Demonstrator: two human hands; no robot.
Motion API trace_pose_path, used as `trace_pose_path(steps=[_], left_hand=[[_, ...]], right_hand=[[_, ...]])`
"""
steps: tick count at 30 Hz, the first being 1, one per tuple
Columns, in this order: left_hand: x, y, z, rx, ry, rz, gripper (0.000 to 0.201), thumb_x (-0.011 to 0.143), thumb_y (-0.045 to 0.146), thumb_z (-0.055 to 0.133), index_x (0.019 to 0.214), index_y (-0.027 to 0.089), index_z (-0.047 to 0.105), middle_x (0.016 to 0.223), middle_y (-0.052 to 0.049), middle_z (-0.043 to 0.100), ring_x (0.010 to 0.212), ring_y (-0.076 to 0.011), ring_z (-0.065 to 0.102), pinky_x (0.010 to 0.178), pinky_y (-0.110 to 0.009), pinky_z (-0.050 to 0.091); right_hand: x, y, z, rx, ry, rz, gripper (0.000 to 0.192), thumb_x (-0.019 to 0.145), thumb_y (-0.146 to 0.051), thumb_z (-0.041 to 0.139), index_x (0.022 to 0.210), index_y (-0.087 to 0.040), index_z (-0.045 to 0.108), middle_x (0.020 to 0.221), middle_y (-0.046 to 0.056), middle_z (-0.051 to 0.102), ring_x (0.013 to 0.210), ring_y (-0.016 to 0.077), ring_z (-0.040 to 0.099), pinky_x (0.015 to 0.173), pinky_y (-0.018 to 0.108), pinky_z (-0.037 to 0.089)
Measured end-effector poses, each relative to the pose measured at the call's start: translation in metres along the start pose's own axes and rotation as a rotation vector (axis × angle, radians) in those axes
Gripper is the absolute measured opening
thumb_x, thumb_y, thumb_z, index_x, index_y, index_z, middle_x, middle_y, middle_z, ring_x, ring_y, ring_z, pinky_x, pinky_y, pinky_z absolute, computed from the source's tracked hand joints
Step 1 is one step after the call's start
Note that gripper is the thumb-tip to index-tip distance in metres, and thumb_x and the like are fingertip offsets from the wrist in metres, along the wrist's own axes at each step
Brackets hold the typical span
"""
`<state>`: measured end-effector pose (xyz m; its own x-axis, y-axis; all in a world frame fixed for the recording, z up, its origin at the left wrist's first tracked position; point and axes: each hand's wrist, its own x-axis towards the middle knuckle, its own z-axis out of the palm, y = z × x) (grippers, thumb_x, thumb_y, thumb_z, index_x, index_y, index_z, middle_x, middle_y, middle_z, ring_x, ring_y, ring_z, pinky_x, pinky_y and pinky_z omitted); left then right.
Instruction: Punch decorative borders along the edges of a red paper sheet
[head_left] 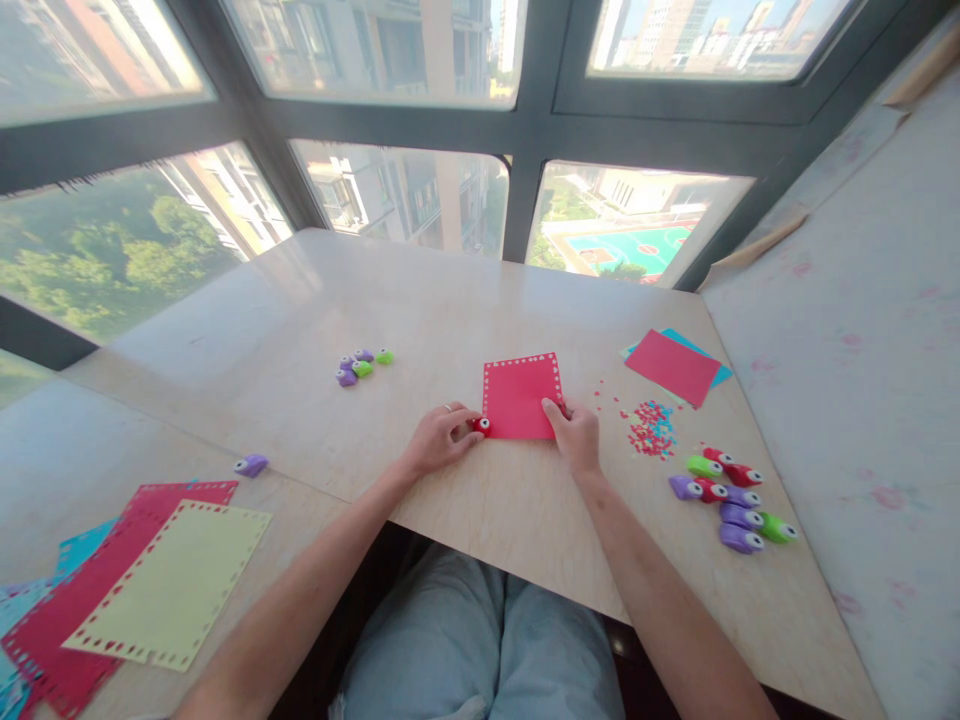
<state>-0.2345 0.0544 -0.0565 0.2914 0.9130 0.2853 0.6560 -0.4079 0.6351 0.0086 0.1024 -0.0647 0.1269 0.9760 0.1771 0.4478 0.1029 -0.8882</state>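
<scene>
A red sheet of paper [521, 400] lies in front of me, with small shapes punched along its left, top and right edges. My left hand [442, 440] is closed on a small red craft punch [481, 427], which sits at the sheet's lower left corner. On the right side, my right hand [574, 430] pinches the sheet's edge, thumb on top and the fingers mostly hidden beneath.
Several purple, green and red punches [739, 497] stand at the right near paper confetti [651, 430] and red and blue sheets [675, 366]. More punches [362, 368] sit left of centre. Punched sheets [172, 580] and a purple punch [250, 465] lie at the left. Windows border the table [420, 300].
</scene>
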Motion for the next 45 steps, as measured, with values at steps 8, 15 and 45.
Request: trace_pose_path(steps=[8, 15, 45], left_hand=[[0.000, -0.001, 0.000, 0.010, -0.013, -0.013, 0.024, 0.086, 0.030, 0.063, 0.108, 0.020, 0.067, 0.081, -0.002, 0.061, 0.065, -0.0122, 0.050, 0.066, -0.025, 0.040], [-0.001, 0.003, -0.001, -0.021, 0.036, -0.031, 0.031, 0.089, 0.039, 0.061, 0.110, 0.017, 0.064, 0.084, -0.003, 0.063, 0.064, -0.0113, 0.050, 0.066, -0.025, 0.040], [0.037, -0.007, -0.035, -0.412, -0.313, -0.656, 0.044, 0.075, 0.057, 0.065, 0.065, 0.016, 0.054, 0.051, 0.001, 0.053, 0.037, -0.0084, 0.046, 0.035, -0.018, 0.031]], right_hand=[[0.001, -0.001, 0.001, -0.012, 0.031, -0.003, 0.039, 0.079, -0.050, 0.053, 0.065, -0.015, 0.061, 0.056, -0.002, 0.051, 0.054, 0.0136, 0.042, 0.055, 0.026, 0.032], [0.000, -0.003, 0.001, -0.012, 0.021, -0.008, 0.037, 0.079, -0.050, 0.052, 0.063, -0.017, 0.058, 0.056, -0.002, 0.050, 0.055, 0.0135, 0.041, 0.055, 0.026, 0.033], [-0.001, -0.002, 0.003, -0.035, 0.013, -0.017, 0.035, 0.081, -0.048, 0.051, 0.067, -0.017, 0.059, 0.058, -0.002, 0.052, 0.056, 0.0144, 0.044, 0.057, 0.027, 0.033]])
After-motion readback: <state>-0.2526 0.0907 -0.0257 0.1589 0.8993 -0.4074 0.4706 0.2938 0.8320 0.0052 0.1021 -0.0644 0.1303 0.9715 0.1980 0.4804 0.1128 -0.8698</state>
